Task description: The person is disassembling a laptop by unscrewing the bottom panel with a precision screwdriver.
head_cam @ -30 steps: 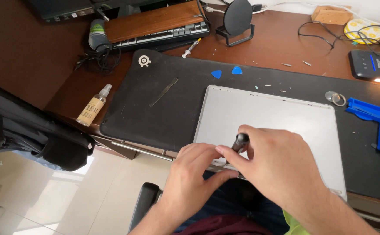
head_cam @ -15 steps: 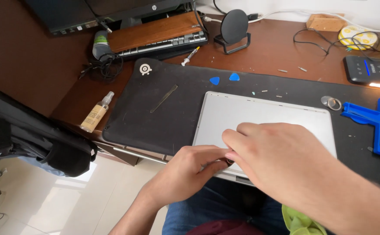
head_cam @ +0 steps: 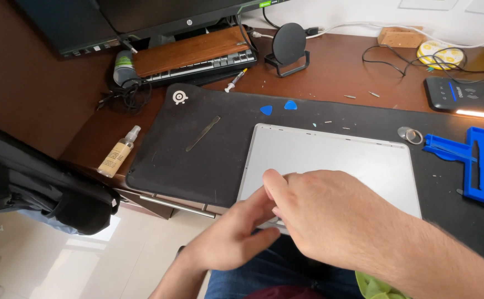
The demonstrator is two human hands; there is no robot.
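- Hands meet at the near edge of a silver laptop, which lies closed and flat on a black mat on the counter.
- Right hand covers the laptop's near left part, fingers curled downward; whether they grip anything cannot be told.
- Left hand sits just under the right, fingers stretched to the laptop's front edge, grasping nothing visible.
- Open mat lies left of the laptop, bare but for a thin metal pry tool.
- Two blue picks lie beyond the far edge.
- Blue plastic tool lies right of the laptop, a spray bottle just off the mat's left edge.
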